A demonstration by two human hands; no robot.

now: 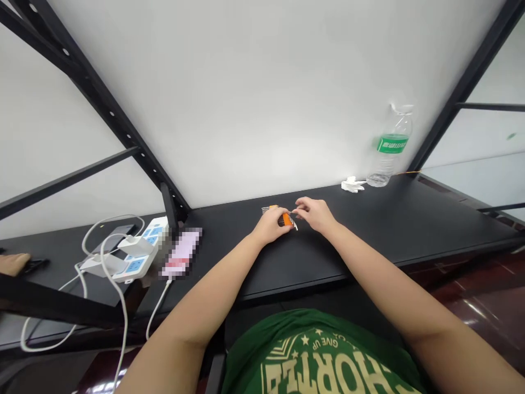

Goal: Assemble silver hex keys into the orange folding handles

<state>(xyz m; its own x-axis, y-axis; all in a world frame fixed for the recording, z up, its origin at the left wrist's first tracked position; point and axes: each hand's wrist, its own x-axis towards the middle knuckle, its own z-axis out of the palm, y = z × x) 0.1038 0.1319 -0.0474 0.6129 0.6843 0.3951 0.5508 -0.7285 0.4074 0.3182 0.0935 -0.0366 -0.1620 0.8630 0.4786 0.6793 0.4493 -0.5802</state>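
Note:
An orange hex key set [287,220] is gripped in my left hand [271,225], low over the black tabletop. Thin silver keys stick out of its holder on both sides of the hand. Part of the orange holder is covered by my left fingers. Close by on the right, my right hand [314,213] is closed in a pinch at the end of the set. A thin piece that looks like one hex key [292,212] shows at those fingertips, mostly hidden.
A phone [182,253] on a white cable and a white power strip [143,249] with plugs lie to the left. At the back right stand a clear plastic bottle [391,145] and a crumpled white tissue [353,185]. Black metal frames [110,112] rise at both sides.

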